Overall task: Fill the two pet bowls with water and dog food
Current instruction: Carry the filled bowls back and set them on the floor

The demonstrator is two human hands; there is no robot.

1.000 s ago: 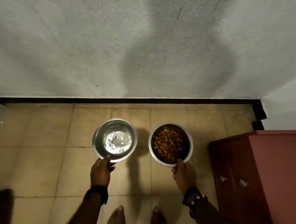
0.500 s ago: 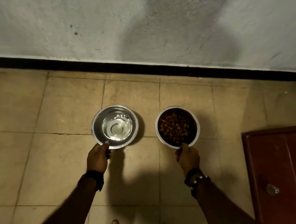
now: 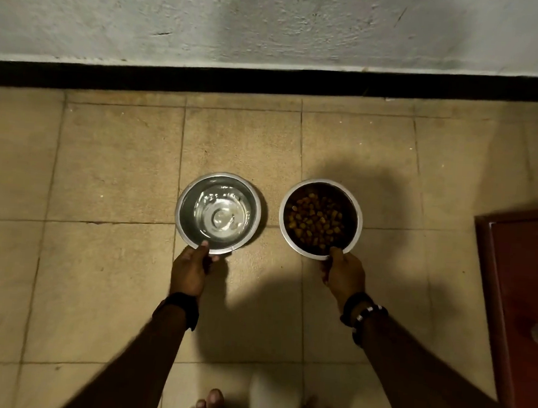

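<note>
Two bowls of shiny polished metal, left bowl [image 3: 218, 213] and right bowl [image 3: 320, 219], floor tiles [image 3: 114, 167] matt and gritty, wall [image 3: 274, 19] rough plaster, cabinet [image 3: 521, 304] smooth reddish wood at right edge.

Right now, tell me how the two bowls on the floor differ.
The left bowl holds clear water, so its shiny bottom shows; the right bowl holds brown kibble that hides its bottom. The left bowl's near rim is pinched by the left hand, the right bowl's by the right hand. Both are round steel bowls of similar size, side by side and apart on the tiled floor.
</note>
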